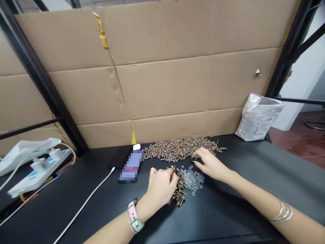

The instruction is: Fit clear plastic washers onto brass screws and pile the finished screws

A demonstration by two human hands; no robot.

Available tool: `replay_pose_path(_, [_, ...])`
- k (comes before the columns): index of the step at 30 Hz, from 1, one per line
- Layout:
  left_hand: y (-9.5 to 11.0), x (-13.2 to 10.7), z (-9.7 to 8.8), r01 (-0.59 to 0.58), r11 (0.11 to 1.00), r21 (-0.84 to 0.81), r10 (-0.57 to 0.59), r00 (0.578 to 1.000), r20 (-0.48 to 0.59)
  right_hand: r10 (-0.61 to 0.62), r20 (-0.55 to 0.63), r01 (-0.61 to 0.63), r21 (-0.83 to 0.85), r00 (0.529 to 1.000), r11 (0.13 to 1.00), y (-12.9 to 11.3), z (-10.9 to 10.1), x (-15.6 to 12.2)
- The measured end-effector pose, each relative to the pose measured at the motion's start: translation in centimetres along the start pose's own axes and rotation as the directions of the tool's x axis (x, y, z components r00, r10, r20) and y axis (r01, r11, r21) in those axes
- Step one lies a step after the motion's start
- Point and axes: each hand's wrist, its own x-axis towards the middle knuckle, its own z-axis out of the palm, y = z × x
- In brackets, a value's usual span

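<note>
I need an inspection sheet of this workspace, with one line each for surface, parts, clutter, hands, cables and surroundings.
Surface: black table, tiny specks near the front.
Parts: long pile of screws at the back; nearer, a smaller pile of bolts beside washers.
Clutter: phone left of the piles; plastic bag at far right.
Left hand: fingers curled at the bolts; grip unclear.
Right hand: near the screws, thumb and forefinger apart.
Cables: white cable on the left; plugs in a power strip.
Surroundings: cardboard behind, black metal frame.

From here I see shiny metal bolts (181,201) and smooth washers (192,180). The cardboard panel (162,88) looks matt, the bag (259,118) glossy plastic.
</note>
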Motion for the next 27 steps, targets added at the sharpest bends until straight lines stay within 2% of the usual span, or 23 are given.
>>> replay_pose_path(3, [-0.1,-0.1,0.0,0.018,1.000,0.024,-0.018,1.000,-0.010,0.068,-0.022,-0.070,-0.096,0.997,0.993,2.6,0.3,0.3])
replay_pose_path(6, [-0.1,-0.1,-0.2,0.048,0.999,0.017,-0.047,0.997,-0.059,0.052,-0.013,-0.053,-0.112,0.999,0.992,3.6,0.8,0.4])
replay_pose_path(12, [0.3,-0.1,-0.5,0.017,0.999,-0.045,-0.022,0.994,-0.107,-0.025,-0.041,0.020,-0.117,0.999,0.993,2.7,1.3,0.6])
replay_pose_path(19, [0.4,-0.2,-0.7,-0.002,0.997,-0.080,-0.005,0.995,-0.096,-0.001,-0.072,-0.007,-0.106,0.997,0.994,2.1,0.9,0.5])
replay_pose_path(24, [0.5,-0.3,-0.7,-0.011,0.996,-0.088,0.002,0.995,-0.098,-0.007,0.003,0.007,-0.110,1.000,0.994,2.4,0.9,0.4])
replay_pose_path(27, [0.6,-0.4,-0.7,-0.017,0.996,-0.092,0.008,0.995,-0.097,-0.034,-0.008,0.034,-0.056,0.999,0.998,2.1,0.9,0.5])
